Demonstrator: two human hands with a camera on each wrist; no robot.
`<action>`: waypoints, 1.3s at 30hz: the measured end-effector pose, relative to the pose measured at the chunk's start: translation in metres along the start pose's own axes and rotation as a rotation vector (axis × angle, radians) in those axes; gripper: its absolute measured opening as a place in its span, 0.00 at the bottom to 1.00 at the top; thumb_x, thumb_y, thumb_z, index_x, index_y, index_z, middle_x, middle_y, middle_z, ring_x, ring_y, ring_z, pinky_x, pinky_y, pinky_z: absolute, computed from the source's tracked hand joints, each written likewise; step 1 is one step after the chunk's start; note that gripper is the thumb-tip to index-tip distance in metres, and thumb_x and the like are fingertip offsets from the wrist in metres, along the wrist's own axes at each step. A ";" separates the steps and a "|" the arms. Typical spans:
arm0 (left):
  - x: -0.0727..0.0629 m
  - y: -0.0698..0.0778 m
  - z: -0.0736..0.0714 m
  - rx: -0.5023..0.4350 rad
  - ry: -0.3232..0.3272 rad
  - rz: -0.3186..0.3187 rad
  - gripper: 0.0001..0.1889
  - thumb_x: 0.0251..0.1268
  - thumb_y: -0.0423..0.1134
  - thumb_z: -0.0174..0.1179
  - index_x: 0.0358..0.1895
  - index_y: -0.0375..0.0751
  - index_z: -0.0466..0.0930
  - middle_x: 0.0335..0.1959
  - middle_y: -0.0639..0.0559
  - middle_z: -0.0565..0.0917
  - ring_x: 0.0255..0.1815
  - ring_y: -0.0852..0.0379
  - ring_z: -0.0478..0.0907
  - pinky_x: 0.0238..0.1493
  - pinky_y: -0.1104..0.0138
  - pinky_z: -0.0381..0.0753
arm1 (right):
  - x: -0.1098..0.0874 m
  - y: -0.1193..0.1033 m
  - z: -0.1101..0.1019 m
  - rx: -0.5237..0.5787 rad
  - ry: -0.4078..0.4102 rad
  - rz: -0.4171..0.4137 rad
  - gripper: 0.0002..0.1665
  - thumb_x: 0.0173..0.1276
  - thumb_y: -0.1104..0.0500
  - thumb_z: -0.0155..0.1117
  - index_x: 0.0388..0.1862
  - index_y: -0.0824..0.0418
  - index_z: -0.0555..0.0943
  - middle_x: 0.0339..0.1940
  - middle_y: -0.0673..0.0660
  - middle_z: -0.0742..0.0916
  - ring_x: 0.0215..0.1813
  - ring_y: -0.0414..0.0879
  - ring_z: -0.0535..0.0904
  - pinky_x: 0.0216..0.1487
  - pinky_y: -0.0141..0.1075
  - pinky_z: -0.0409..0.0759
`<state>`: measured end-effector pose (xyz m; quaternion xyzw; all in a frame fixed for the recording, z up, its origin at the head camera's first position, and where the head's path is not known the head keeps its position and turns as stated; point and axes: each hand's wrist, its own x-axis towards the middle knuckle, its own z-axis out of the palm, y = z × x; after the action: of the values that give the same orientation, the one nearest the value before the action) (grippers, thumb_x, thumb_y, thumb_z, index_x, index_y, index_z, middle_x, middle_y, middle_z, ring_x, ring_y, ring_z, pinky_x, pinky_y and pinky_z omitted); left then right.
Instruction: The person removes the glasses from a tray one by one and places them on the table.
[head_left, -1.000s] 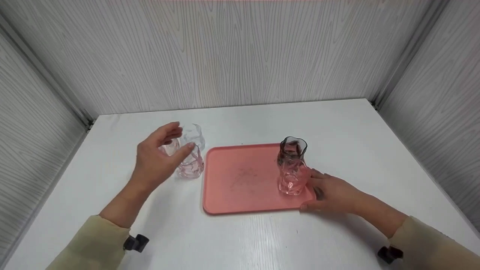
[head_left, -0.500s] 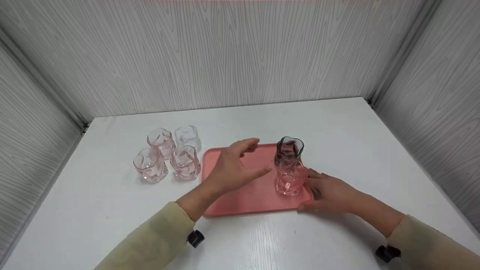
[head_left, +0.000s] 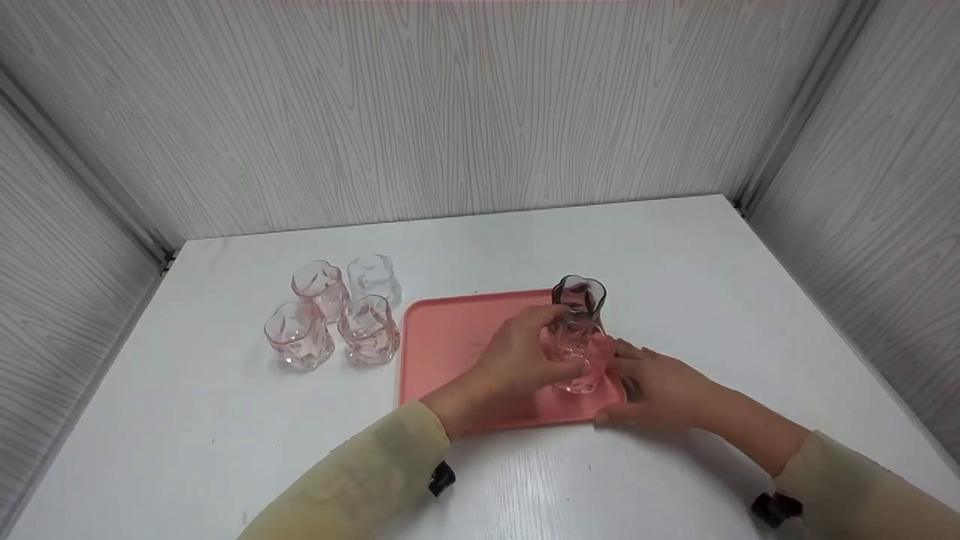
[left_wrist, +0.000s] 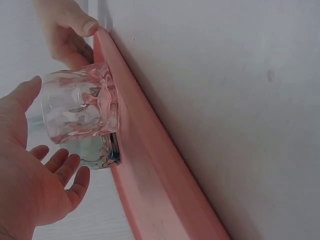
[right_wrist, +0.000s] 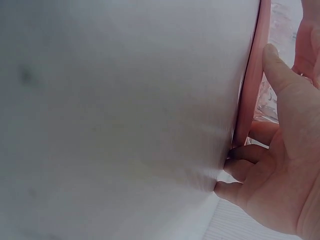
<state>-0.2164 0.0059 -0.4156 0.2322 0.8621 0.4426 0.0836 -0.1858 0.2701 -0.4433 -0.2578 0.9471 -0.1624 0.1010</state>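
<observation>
A pink tray (head_left: 442,337) lies on the white table. On its right part stands a clear drinking glass with wavy sides (left_wrist: 75,105), upright, with a smoky grey glass (head_left: 581,291) just behind it. My left hand (head_left: 517,364) reaches over the tray to the clear glass, thumb and fingers spread to either side of it. In the left wrist view those fingers (left_wrist: 77,182) are apart and not closed round it. My right hand (head_left: 667,386) holds the tray's front right corner, thumb on the front edge and fingers along the right edge.
Left of the tray several glasses stand in a group: a clear one (head_left: 373,277) at the back and pale pink glasses (head_left: 300,341) around it. A wood-grain panel (head_left: 450,112) rises behind the table, with more panels at both sides.
My left hand has moved right, from the group of glasses across the tray to the clear glass. The right hand stays at the tray's corner.
</observation>
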 end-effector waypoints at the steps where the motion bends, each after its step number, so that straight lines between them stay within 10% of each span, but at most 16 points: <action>1: 0.001 0.000 0.002 0.005 -0.002 -0.001 0.44 0.60 0.51 0.79 0.78 0.48 0.71 0.72 0.57 0.76 0.74 0.58 0.70 0.75 0.60 0.69 | 0.000 0.000 0.000 0.000 -0.002 0.004 0.61 0.61 0.18 0.66 0.80 0.59 0.73 0.82 0.65 0.70 0.81 0.66 0.65 0.75 0.63 0.68; 24: 0.002 -0.001 0.015 -0.082 0.044 0.042 0.37 0.58 0.44 0.82 0.72 0.47 0.78 0.60 0.57 0.85 0.57 0.57 0.82 0.58 0.67 0.81 | 0.001 -0.003 -0.003 -0.011 -0.021 0.028 0.64 0.60 0.17 0.65 0.82 0.58 0.69 0.83 0.64 0.67 0.80 0.66 0.66 0.73 0.63 0.71; 33: -0.021 -0.002 -0.012 -0.258 0.074 0.040 0.34 0.60 0.46 0.80 0.70 0.54 0.79 0.59 0.56 0.85 0.58 0.51 0.82 0.57 0.62 0.83 | 0.001 -0.002 -0.002 -0.010 -0.012 0.014 0.65 0.61 0.18 0.64 0.83 0.60 0.68 0.84 0.65 0.66 0.80 0.68 0.66 0.73 0.63 0.70; 39: -0.033 -0.005 -0.041 -0.154 0.145 0.053 0.41 0.55 0.45 0.82 0.74 0.46 0.76 0.60 0.55 0.84 0.56 0.51 0.81 0.54 0.61 0.84 | -0.003 -0.003 -0.002 0.017 -0.008 0.017 0.63 0.62 0.19 0.66 0.81 0.62 0.71 0.83 0.68 0.67 0.79 0.70 0.66 0.73 0.65 0.69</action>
<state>-0.2031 -0.0419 -0.3973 0.2153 0.8228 0.5252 0.0270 -0.1826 0.2697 -0.4403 -0.2496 0.9474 -0.1684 0.1082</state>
